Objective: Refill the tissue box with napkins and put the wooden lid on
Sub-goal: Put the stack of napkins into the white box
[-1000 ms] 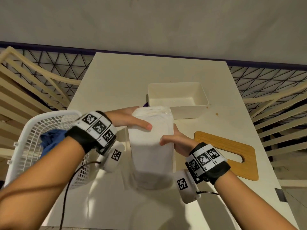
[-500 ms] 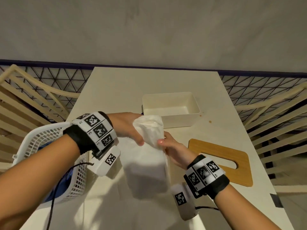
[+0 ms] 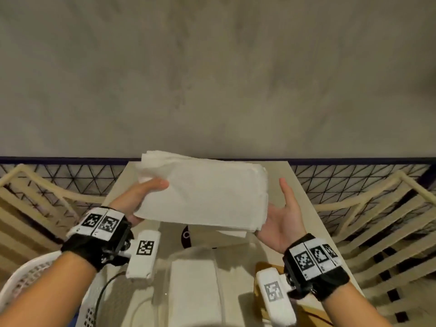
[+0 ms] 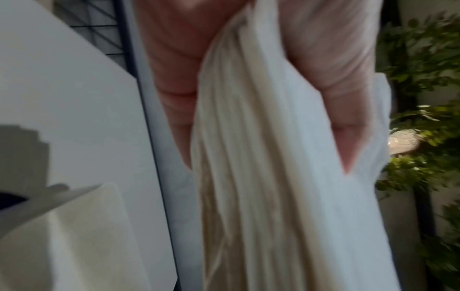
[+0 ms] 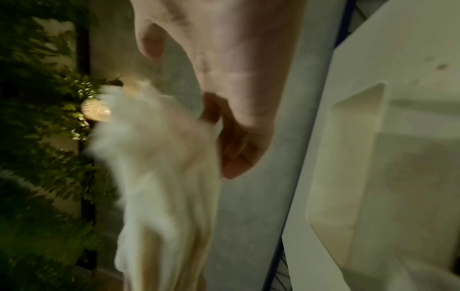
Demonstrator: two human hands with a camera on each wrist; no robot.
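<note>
I hold a thick stack of white napkins (image 3: pixel 203 194) flat in the air above the far half of the table. My left hand (image 3: pixel 146 192) grips its left end, thumb on top and fingers beneath; the left wrist view shows the stack's (image 4: pixel 273 177) edge pinched between them. My right hand (image 3: pixel 283 208) is at the right end, palm toward the stack, thumb straight up and free, fingers hidden under it. The cream tissue box (image 5: pixel 361 157) stands open below, mostly hidden in the head view. The wooden lid (image 3: pixel 262 270) peeks out by my right wrist.
A clear wrapper with more napkins (image 3: pixel 195 286) lies on the white table (image 3: pixel 278 171) near me. A white laundry basket (image 3: pixel 28 279) stands at the left edge. Slatted wooden chairs (image 3: pixel 377 220) flank the table, and a grey wall rises behind it.
The napkin stack has come up from the table and turned from upright to flat. My right hand has released its pinch and opened at the right end. The camera has tilted up.
</note>
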